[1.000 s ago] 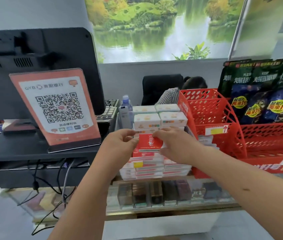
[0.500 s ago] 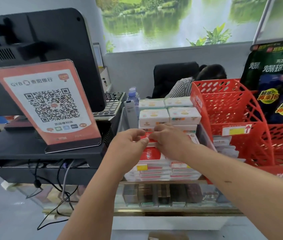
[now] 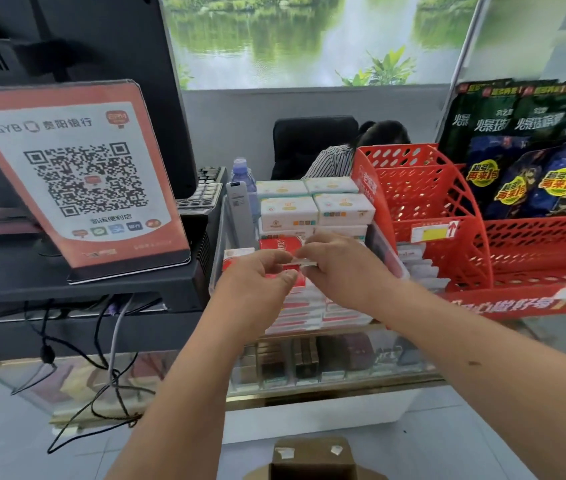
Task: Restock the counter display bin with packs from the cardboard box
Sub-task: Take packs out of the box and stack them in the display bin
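The packs (image 3: pixel 279 244) are red-and-white, the perforated baskets (image 3: pixel 423 188) red.

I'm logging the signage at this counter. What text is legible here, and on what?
"GYB 贵阳银行": top of the QR sign.
"凯运便利店": same sign, under the code.
"再来1包": yellow badges on the snack bags.
Print on the packs, the red basket label and the red banner: too blurred to read.
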### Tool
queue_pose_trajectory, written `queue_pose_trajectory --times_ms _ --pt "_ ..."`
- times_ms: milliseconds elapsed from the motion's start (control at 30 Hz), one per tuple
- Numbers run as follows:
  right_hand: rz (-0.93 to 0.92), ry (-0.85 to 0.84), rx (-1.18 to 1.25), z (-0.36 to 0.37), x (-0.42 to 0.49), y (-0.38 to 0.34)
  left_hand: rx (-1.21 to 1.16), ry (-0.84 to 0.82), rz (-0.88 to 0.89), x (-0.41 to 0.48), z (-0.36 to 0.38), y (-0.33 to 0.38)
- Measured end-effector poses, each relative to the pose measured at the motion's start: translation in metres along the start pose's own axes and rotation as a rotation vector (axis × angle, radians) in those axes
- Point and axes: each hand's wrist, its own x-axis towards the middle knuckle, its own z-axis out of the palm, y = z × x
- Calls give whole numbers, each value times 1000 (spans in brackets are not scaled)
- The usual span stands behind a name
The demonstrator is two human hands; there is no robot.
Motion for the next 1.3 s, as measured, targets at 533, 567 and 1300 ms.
queue_pose_trajectory --times_ms 533,567,1300 --pt "162 -140 46 71 -157 -17 97 -257 -157 -69 63 -99" --pt "189 -193 53 84 -167 -13 127 -272 -176 -74 70 -109" --pt "277 -859 153 563 -332 69 417 -535 -557 -101 280 -473"
